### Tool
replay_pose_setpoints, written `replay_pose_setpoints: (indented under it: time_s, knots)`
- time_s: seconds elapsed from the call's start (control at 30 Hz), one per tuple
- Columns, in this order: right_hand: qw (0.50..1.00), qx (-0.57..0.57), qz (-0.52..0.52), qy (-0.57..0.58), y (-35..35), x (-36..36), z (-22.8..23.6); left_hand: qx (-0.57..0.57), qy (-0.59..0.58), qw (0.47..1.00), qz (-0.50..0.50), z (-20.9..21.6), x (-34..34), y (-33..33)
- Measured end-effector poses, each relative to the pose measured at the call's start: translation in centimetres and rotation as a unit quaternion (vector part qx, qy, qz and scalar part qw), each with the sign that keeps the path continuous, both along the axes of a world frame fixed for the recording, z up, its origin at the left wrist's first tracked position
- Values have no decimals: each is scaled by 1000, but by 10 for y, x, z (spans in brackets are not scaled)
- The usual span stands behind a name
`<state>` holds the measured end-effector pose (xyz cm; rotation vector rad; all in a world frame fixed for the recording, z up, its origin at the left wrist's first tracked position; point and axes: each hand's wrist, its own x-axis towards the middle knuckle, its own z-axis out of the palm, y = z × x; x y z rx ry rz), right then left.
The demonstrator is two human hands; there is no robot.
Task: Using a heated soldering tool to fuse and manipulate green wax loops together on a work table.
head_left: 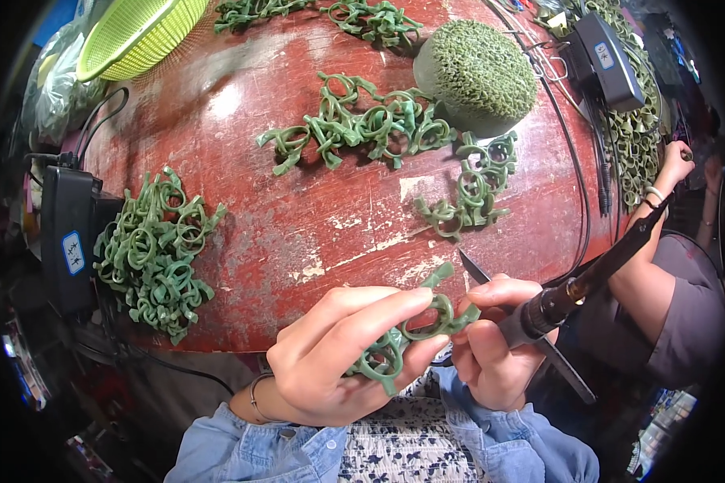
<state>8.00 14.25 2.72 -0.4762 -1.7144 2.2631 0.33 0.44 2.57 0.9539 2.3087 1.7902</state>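
Observation:
My left hand [342, 346] is closed round several green, waxy-looking rings [385, 358] with stubby stems, held above the red table's near edge. Close beside it, my right hand [495, 354] grips a thin, dark, pointed blade [570, 374], its tip angled up and to the left past my fingers. A thick dark handpiece [533, 319] with a brass-coloured collar also crosses the right hand, and its front end reaches my fingers. One ring held by the left hand is next to the right fingertips. Part of the blade is hidden behind the hand and handpiece.
Green ring piles lie at left [157, 249], middle [362, 121] and right [475, 189] on the red table [298, 233]. A round block [475, 76] has a rough green top. Beyond are a green basket [137, 36], two black boxes [66, 241] [608, 60] and another person's hand [677, 161].

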Motion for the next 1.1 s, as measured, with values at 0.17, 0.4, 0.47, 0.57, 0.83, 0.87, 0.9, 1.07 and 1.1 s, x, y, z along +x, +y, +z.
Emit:
replay_pose_setpoints:
  time_s: [0.17, 0.4, 0.47, 0.57, 0.83, 0.87, 0.9, 1.07, 1.1]
  knots:
    - [999, -40, -11, -18, -1, -1, 1, 14, -7, 1000, 1, 5, -2, 1]
    - [982, -173, 5, -79, 0, -3, 6, 37, -38, 999, -4, -1, -3, -1]
    - [979, -194, 2, -63, -1, 1, -2, 69, -62, 996, -13, -1, -5, 1]
    - [965, -253, 3, -69, 0, 0, 1, 115, -103, 988, -11, -8, -3, -1]
    - [943, -312, 76, -88, 4, -1, 3, 93, -111, 988, -44, -5, -7, 2]
    - [943, -313, 75, -88, 3, -1, 3, 97, -115, 987, -50, -5, -6, 2]
    - [946, -303, 68, -90, 2, 0, 3, 101, -118, 986, -55, -5, -6, 2]
    - [953, -286, 60, -84, 1, -1, 2, 100, -103, 988, -55, -7, -6, 3]
    - [953, -286, 56, -82, 1, -1, 1, 112, -115, 985, -58, -6, -6, 3]
